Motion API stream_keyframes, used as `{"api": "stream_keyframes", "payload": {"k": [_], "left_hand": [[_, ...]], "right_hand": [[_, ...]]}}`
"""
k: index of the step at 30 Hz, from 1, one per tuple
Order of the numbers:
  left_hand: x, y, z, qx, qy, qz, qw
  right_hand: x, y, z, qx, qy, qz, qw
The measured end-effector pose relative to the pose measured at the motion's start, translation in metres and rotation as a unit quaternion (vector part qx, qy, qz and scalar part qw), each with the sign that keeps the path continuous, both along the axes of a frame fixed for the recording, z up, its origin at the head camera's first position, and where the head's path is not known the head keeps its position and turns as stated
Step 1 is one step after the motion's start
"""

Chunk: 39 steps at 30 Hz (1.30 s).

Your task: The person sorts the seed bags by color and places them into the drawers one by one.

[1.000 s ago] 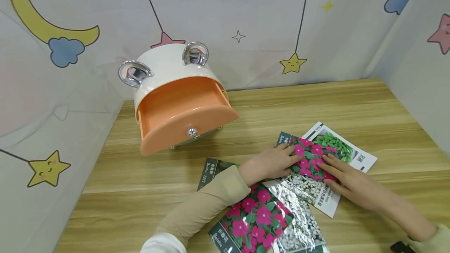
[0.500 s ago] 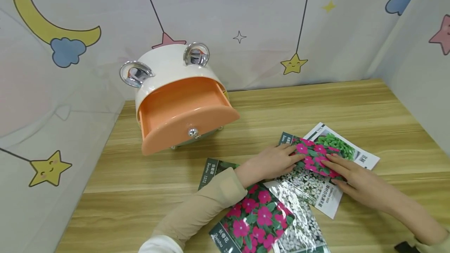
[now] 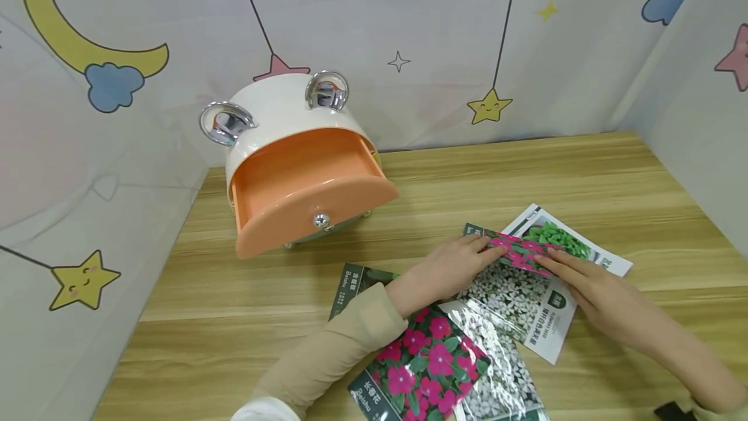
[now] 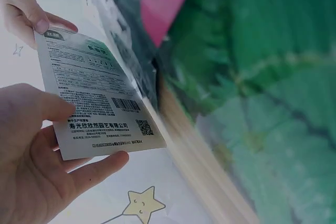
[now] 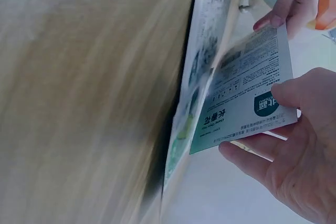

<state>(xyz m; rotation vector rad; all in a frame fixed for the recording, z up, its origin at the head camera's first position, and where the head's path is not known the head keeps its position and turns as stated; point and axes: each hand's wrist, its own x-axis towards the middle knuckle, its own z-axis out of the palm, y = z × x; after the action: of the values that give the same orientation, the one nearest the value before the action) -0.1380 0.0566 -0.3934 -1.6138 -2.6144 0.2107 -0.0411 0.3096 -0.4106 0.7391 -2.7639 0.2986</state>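
Note:
A seed packet (image 3: 517,253) printed with pink flowers is tipped up on its edge over the right-hand pile in the head view. My left hand (image 3: 447,270) pinches its left end between thumb and fingers, and my right hand (image 3: 610,301) pinches the right end. Its text-covered back (image 4: 92,95) faces the wrist cameras. Beneath it lie a white-flower packet (image 3: 507,301) and a green-leaf packet (image 3: 558,239), partly covered.
Below my left forearm lie another pink-flower packet (image 3: 429,366), a glossy white-flower packet (image 3: 499,372) and a dark green packet (image 3: 349,288). At back left stands a white box (image 3: 274,99), its orange drawer (image 3: 315,203) pulled out. Printed cloth walls (image 3: 432,31) surround the wooden table (image 3: 222,317).
Both hands have tilted the pink-flower seed packet up more steeply, so its front looks narrower and more of the white-flower packet below shows. The box and other packets have stayed put.

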Motion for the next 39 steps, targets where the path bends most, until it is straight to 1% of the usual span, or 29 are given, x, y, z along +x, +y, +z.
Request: {"api": "stream_keyframes", "payload": {"k": [2, 5, 8, 12, 15, 23, 25, 29, 32, 35, 39], "left_hand": [[0.001, -0.002, 0.003, 0.012, 0.011, -0.002, 0.9999], [0.003, -0.006, 0.006, 0.038, 0.036, -0.005, 0.9986], [0.007, -0.009, 0.009, 0.067, 0.060, 0.000, 0.9960], [0.011, -0.013, 0.011, 0.105, 0.106, 0.009, 0.9888], [0.013, -0.016, 0.013, 0.125, 0.139, 0.013, 0.9823], [0.018, -0.023, 0.023, 0.171, 0.179, 0.003, 0.9689], [0.019, -0.025, 0.026, 0.184, 0.187, -0.001, 0.9649], [0.022, -0.030, 0.033, 0.216, 0.205, -0.009, 0.9547], [0.024, -0.034, 0.040, 0.232, 0.226, -0.009, 0.9460], [0.028, -0.036, 0.046, 0.243, 0.251, -0.007, 0.9371], [0.032, -0.041, 0.052, 0.255, 0.280, -0.007, 0.9255]], "right_hand": [[0.000, 0.000, 0.003, -0.004, 0.003, -0.003, 1.0000], [0.001, -0.001, 0.009, -0.002, 0.008, -0.004, 1.0000], [0.002, -0.004, 0.016, -0.006, 0.016, -0.006, 0.9998], [0.004, -0.008, 0.024, -0.017, 0.036, -0.011, 0.9992], [0.005, -0.010, 0.029, -0.020, 0.047, -0.019, 0.9985], [0.011, -0.019, 0.043, -0.029, 0.054, -0.029, 0.9977], [0.012, -0.021, 0.046, -0.037, 0.065, -0.025, 0.9969], [0.010, -0.024, 0.051, -0.050, 0.107, -0.008, 0.9930], [0.010, -0.028, 0.056, -0.052, 0.136, -0.006, 0.9893], [0.012, -0.031, 0.061, -0.055, 0.155, -0.009, 0.9864], [0.012, -0.037, 0.066, -0.066, 0.182, -0.005, 0.9810]]}}
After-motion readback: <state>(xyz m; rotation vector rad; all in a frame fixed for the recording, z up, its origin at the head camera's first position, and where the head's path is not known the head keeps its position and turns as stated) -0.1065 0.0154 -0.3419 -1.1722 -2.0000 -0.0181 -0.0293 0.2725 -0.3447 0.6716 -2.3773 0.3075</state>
